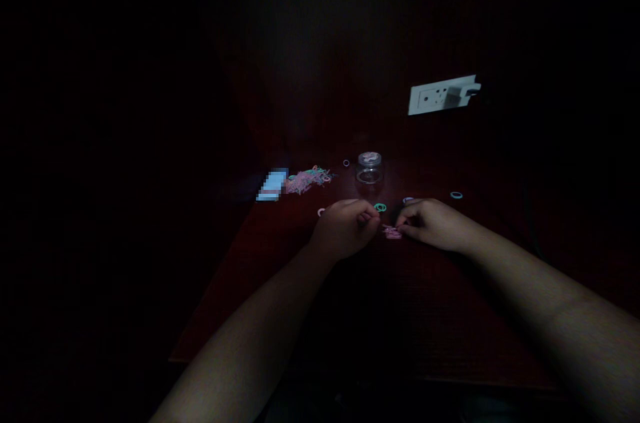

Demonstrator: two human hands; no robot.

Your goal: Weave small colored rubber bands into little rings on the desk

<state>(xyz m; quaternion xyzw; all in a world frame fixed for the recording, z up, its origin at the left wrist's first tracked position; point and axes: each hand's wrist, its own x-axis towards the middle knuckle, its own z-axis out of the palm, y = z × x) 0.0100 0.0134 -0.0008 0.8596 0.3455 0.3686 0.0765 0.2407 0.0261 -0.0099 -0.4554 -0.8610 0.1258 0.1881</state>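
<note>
A small bunch of pink strip-like pieces lies on the dark red table between my hands. My left hand is closed at the left of the bunch, its thumb and fingers curled together; whatever they hold is too small or hidden. At the right edge of the bunch, my right hand has its fingertips pinched together, touching or almost touching the pink pieces. Just beyond my hands lie green rings and a purple ring, the latter partly behind my right hand. A pale pink ring shows beside my left hand.
A clear lidded jar stands behind my hands. To its left are a small purple ring, a loose multicoloured pile and a lit phone-like screen. A blue-green ring lies right. A socket panel is on the wall.
</note>
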